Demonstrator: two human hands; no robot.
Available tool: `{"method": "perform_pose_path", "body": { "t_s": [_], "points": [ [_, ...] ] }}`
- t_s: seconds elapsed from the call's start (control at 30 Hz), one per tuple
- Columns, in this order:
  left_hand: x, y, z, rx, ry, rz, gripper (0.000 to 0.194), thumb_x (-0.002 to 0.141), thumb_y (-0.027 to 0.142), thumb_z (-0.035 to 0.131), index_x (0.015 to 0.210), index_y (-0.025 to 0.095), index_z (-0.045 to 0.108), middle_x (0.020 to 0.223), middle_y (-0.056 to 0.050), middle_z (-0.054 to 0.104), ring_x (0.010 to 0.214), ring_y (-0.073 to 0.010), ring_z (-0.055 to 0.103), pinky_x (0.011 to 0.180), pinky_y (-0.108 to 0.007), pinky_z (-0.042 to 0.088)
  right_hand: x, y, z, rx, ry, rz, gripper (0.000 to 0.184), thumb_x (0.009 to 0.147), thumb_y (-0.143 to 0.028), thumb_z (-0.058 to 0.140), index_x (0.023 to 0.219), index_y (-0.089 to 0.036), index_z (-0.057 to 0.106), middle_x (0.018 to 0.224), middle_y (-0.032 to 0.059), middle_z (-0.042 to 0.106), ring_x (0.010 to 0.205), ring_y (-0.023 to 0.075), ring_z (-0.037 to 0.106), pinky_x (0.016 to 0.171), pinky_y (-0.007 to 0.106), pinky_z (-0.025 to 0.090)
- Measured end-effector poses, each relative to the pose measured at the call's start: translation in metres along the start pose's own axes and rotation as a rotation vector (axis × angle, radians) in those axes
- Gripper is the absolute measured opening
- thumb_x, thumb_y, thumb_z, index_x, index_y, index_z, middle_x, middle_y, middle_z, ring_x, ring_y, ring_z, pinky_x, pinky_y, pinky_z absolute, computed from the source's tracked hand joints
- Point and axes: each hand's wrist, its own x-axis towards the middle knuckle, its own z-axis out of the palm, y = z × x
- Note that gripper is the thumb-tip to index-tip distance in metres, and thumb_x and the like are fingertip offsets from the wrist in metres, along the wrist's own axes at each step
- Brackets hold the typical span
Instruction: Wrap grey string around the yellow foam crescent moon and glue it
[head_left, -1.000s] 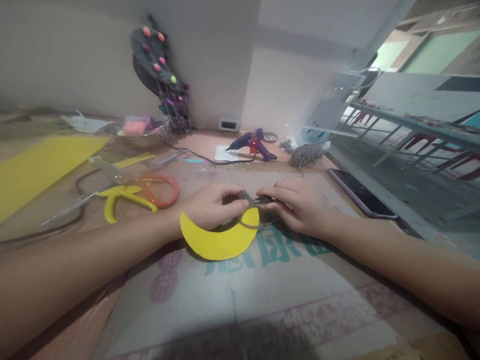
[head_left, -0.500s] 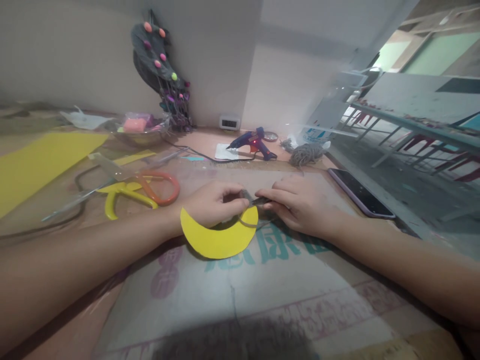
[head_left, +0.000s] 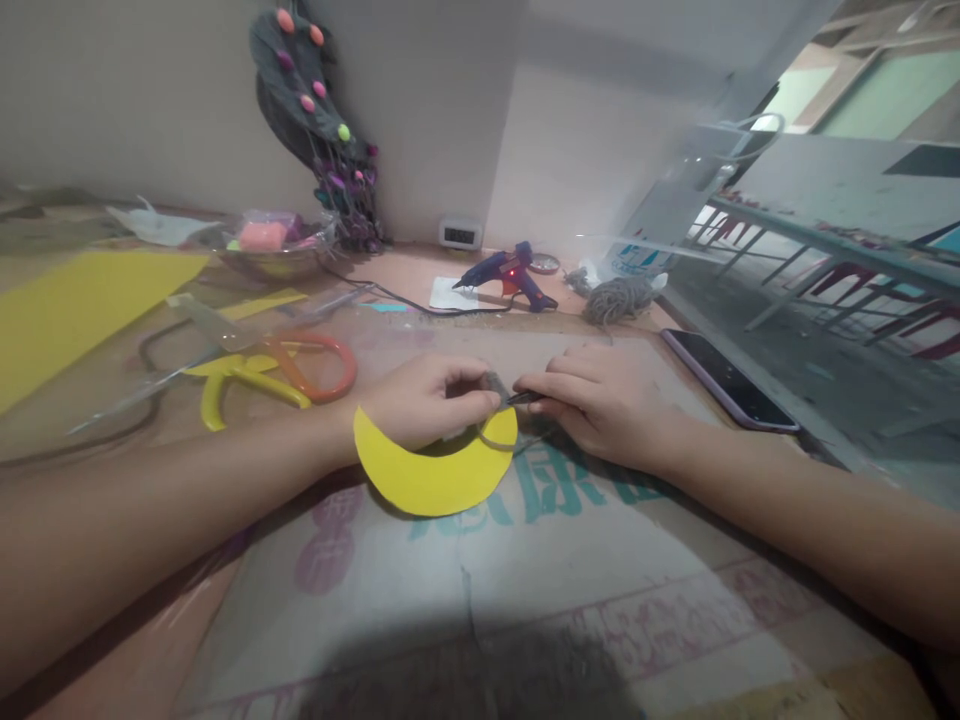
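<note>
My left hand (head_left: 420, 402) and my right hand (head_left: 600, 398) meet at the middle of the table, fingertips pinched together on a thin grey string (head_left: 498, 390). The string loops down over the right tip of a yellow crescent-shaped paper cutout (head_left: 429, 478), which lies under my left hand on a printed cardboard sheet (head_left: 525, 570). Both hands are closed in a pinch.
Orange and yellow scissors (head_left: 270, 372) lie at the left beside a yellow paper sheet (head_left: 75, 305). A blue glue gun (head_left: 504, 275), a ball of grey yarn (head_left: 619, 297) and a bowl of clay (head_left: 274, 250) stand at the back. A phone (head_left: 727, 378) lies right.
Both hands stay pinched on the string with only slight finger movement. The view has shifted a little.
</note>
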Motion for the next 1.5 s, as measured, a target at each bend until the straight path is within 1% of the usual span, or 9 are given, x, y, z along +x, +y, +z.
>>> {"method": "perform_pose_path", "body": {
  "t_s": [0.13, 0.3, 0.4, 0.6, 0.8, 0.93, 1.13, 1.5],
  "points": [
    [0.0003, 0.0009, -0.0003, 0.019, 0.003, 0.003, 0.020, 0.083, 0.030, 0.049, 0.071, 0.016, 0.058, 0.063, 0.003, 0.048, 0.062, -0.0108, 0.045, 0.055, -0.022, 0.035, -0.0007, -0.0007, 0.0008, 0.017, 0.000, 0.018, 0.026, 0.097, -0.025, 0.043, 0.098, -0.013, 0.066, 0.068, 0.0038, 0.062, 0.061, 0.0143, 0.050, 0.058, 0.030, 0.029],
    [0.0010, 0.0019, 0.0003, 0.021, -0.008, -0.026, 0.019, 0.084, 0.030, 0.048, 0.075, 0.016, 0.058, 0.062, 0.004, 0.048, 0.060, -0.0105, 0.044, 0.054, -0.021, 0.034, -0.0055, 0.0015, 0.0015, 0.098, 0.007, 0.049, 0.025, 0.095, -0.026, 0.045, 0.107, -0.013, 0.063, 0.074, 0.0047, 0.062, 0.065, 0.0150, 0.050, 0.060, 0.028, 0.032],
    [0.0007, 0.0015, 0.0003, 0.029, -0.011, -0.031, 0.020, 0.084, 0.030, 0.048, 0.075, 0.015, 0.058, 0.063, 0.004, 0.048, 0.061, -0.0103, 0.045, 0.054, -0.021, 0.034, -0.0065, 0.0022, 0.0013, 0.119, 0.027, 0.063, 0.025, 0.095, -0.025, 0.046, 0.108, -0.013, 0.063, 0.075, 0.0046, 0.061, 0.066, 0.0148, 0.050, 0.061, 0.028, 0.033],
    [0.0007, 0.0006, -0.0006, 0.089, -0.008, -0.012, 0.021, 0.084, 0.031, 0.047, 0.076, 0.015, 0.058, 0.066, 0.003, 0.052, 0.064, -0.0110, 0.047, 0.058, -0.022, 0.036, -0.0037, -0.0002, -0.0003, 0.086, -0.018, 0.042, 0.027, 0.095, -0.027, 0.044, 0.107, -0.012, 0.063, 0.074, 0.0054, 0.061, 0.066, 0.0156, 0.051, 0.060, 0.029, 0.032],
    [0.0010, 0.0009, -0.0001, 0.092, -0.013, -0.008, 0.022, 0.085, 0.031, 0.047, 0.078, 0.015, 0.060, 0.067, 0.002, 0.053, 0.065, -0.0113, 0.048, 0.059, -0.022, 0.037, -0.0040, -0.0010, -0.0006, 0.078, -0.040, 0.052, 0.026, 0.095, -0.025, 0.044, 0.108, -0.012, 0.063, 0.074, 0.0056, 0.061, 0.067, 0.0163, 0.051, 0.060, 0.029, 0.032],
    [0.0010, 0.0006, -0.0005, 0.089, -0.006, 0.002, 0.022, 0.084, 0.031, 0.047, 0.078, 0.015, 0.060, 0.067, 0.002, 0.054, 0.065, -0.0114, 0.048, 0.058, -0.022, 0.037, -0.0043, -0.0008, -0.0001, 0.076, -0.027, 0.049, 0.026, 0.095, -0.026, 0.045, 0.109, -0.012, 0.063, 0.075, 0.0059, 0.061, 0.067, 0.0159, 0.050, 0.061, 0.029, 0.032],
    [0.0010, -0.0006, -0.0002, 0.061, 0.000, 0.015, 0.020, 0.084, 0.029, 0.048, 0.075, 0.015, 0.059, 0.064, 0.004, 0.050, 0.061, -0.0102, 0.047, 0.055, -0.020, 0.035, -0.0044, -0.0002, 0.0005, 0.080, -0.003, 0.033, 0.026, 0.094, -0.026, 0.047, 0.108, -0.012, 0.064, 0.076, 0.0062, 0.061, 0.067, 0.0159, 0.050, 0.060, 0.029, 0.032],
    [0.0009, 0.0012, 0.0003, 0.050, -0.003, 0.008, 0.018, 0.083, 0.028, 0.050, 0.072, 0.015, 0.057, 0.061, 0.005, 0.048, 0.059, -0.0093, 0.045, 0.053, -0.020, 0.033, -0.0048, 0.0012, 0.0024, 0.089, -0.001, 0.019, 0.025, 0.095, -0.026, 0.047, 0.107, -0.013, 0.064, 0.074, 0.0055, 0.062, 0.065, 0.0152, 0.050, 0.059, 0.029, 0.032]
  ]
}}
